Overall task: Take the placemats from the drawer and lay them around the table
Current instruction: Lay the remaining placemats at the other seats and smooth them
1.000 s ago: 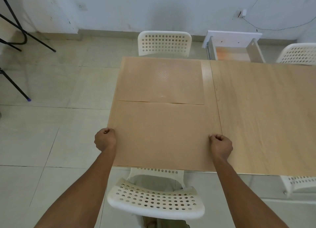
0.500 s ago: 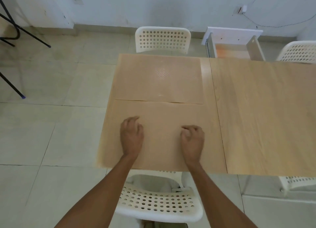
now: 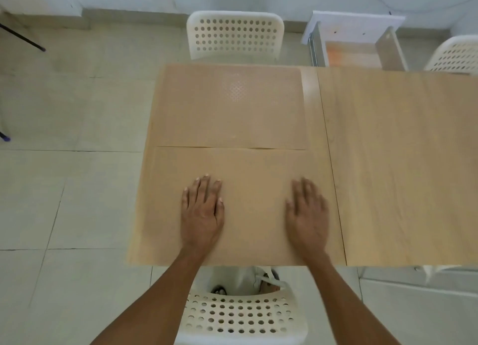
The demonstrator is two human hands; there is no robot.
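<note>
left hand (image 3: 203,211) | right hand (image 3: 307,212) | uncurled, now flat on near placemat (image 3: 253,168)

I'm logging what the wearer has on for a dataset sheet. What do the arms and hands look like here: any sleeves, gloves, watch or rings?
Both forearms are bare to the bottom of the picture: no sleeves show. The left hand and right hand wear no gloves, and no watch, bracelet or ring is visible. Fingernails look short and unpainted.

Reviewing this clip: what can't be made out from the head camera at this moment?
- Open drawer: the table's far edge hides its front, so any remaining placemats can't be seen.
- Table's right end: cut off by the frame edge.
- Right hand: motion-blurred; contact with the near placemat unclear.
- Left hand covers part of that placemat.
</note>
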